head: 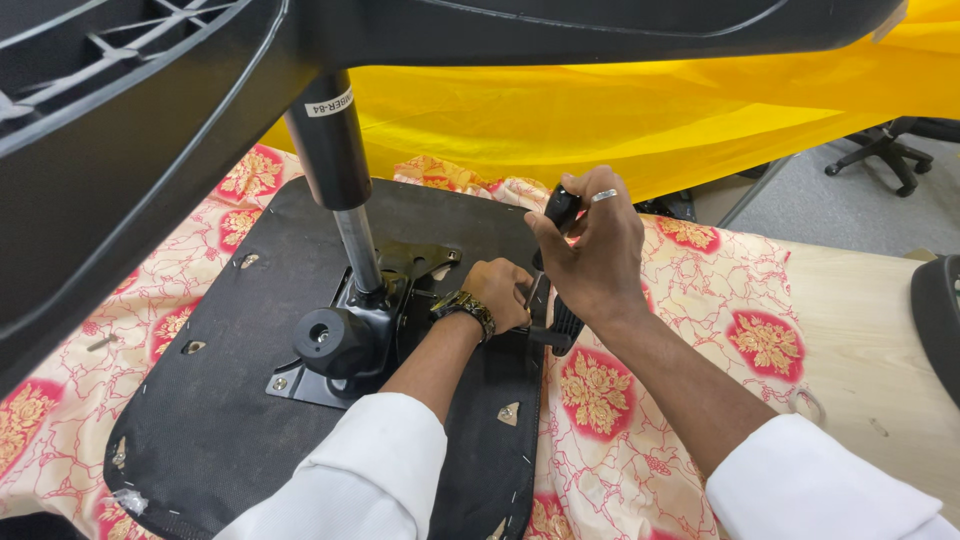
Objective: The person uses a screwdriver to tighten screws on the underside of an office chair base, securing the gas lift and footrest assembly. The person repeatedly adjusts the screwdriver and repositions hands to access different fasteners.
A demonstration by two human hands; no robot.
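Right hand [590, 250] grip pinches black armrest bracket [560, 270] at right edge of upturned seat base [200, 420]. Left hand [497, 292] grip closed around something at bracket foot; cannot tell what. Likely best: hold bracket upright, flush against base, right of gas cylinder [340, 190].

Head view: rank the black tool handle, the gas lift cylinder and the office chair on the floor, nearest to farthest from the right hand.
1. Black tool handle: held in the right hand.
2. Gas lift cylinder: left, upright on the seat.
3. Office chair: far right, on the floor.
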